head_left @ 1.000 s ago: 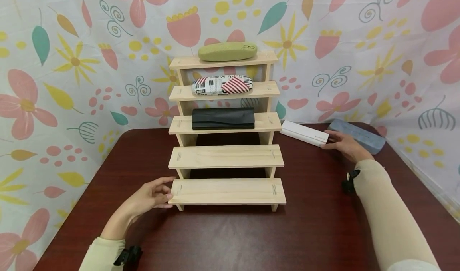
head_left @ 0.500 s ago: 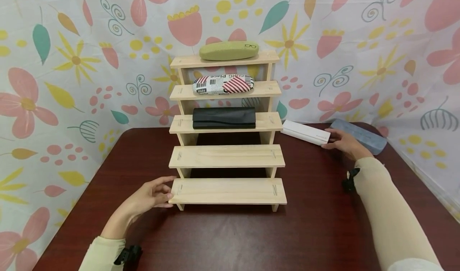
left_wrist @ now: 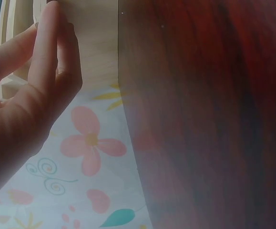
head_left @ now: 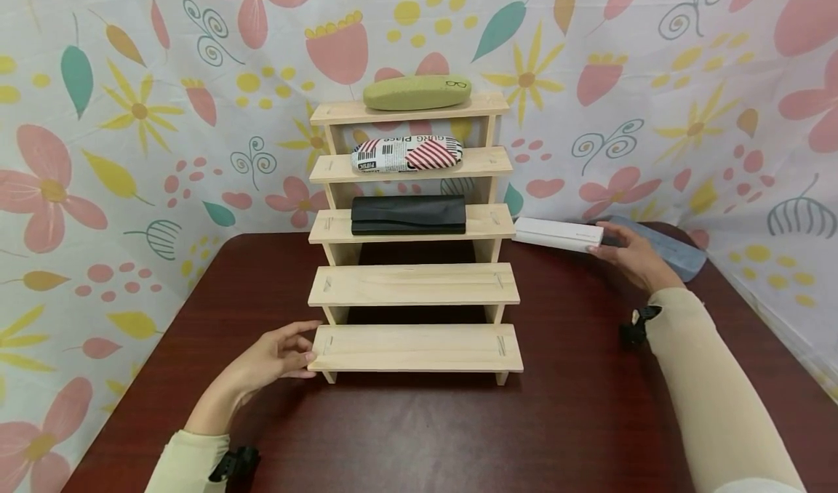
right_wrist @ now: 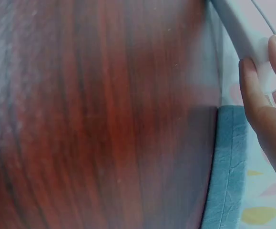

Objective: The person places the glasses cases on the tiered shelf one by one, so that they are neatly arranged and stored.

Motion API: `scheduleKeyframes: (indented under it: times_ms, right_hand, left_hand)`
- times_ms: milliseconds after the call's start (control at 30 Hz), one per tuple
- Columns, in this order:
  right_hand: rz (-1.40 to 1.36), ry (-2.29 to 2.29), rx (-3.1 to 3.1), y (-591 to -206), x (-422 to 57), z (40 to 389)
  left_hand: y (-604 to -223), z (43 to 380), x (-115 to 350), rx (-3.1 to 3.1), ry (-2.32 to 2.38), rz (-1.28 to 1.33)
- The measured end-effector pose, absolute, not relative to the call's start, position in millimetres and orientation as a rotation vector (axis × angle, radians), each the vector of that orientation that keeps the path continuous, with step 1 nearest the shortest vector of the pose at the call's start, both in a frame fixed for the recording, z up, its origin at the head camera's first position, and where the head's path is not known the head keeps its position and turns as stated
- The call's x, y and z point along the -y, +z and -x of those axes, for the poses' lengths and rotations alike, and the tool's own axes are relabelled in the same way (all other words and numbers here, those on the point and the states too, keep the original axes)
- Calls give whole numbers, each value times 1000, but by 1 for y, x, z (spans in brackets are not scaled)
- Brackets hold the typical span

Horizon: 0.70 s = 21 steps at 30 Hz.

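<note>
A white glasses case (head_left: pixel 556 234) with small print lies at the back right, its left end close to the stepped wooden display stand (head_left: pixel 412 347). My right hand (head_left: pixel 631 257) pinches the case's right end between thumb and fingers, and that grip shows in the right wrist view too, on the pale rounded end of the case (right_wrist: pixel 254 47). At the front left, my left hand (head_left: pixel 271 358) holds the left end of the stand's lowest shelf, thumb at its edge. The left wrist view shows bent fingers (left_wrist: pixel 45 57) against the wood.
A blue-grey glasses case (head_left: pixel 684 254) lies partly behind my right hand. On the upper shelves rest a green case (head_left: pixel 417 93), a newsprint-patterned case (head_left: pixel 406 154) and a black case (head_left: pixel 407 215). Floral cloth (head_left: pixel 196 78) hangs behind the dark red table (head_left: pixel 419 435).
My right hand has raised the right end of the white case and swung it slightly toward the back. My left hand stays at the lowest shelf.
</note>
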State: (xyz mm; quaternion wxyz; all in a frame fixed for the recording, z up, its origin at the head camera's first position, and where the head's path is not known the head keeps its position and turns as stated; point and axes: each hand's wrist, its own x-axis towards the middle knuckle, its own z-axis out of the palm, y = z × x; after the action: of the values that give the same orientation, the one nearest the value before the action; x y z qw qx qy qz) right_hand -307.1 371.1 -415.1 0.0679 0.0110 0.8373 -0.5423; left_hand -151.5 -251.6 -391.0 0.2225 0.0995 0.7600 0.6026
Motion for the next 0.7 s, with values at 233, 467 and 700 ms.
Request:
scheduleKeyframes:
  times_ms: [233, 467, 700]
  right_hand:
    - [25, -1809, -2493, -405, -373, 297]
    - [65, -1884, -2421, -397, -382, 284]
    - [112, -2020, -2296, -389, -389, 270]
  left_hand:
    - [-391, 151, 252, -2112, 1658, -270]
    - [-390, 150, 251, -2106, 1663, -265]
    - [-389, 150, 251, -2104, 1664, -264]
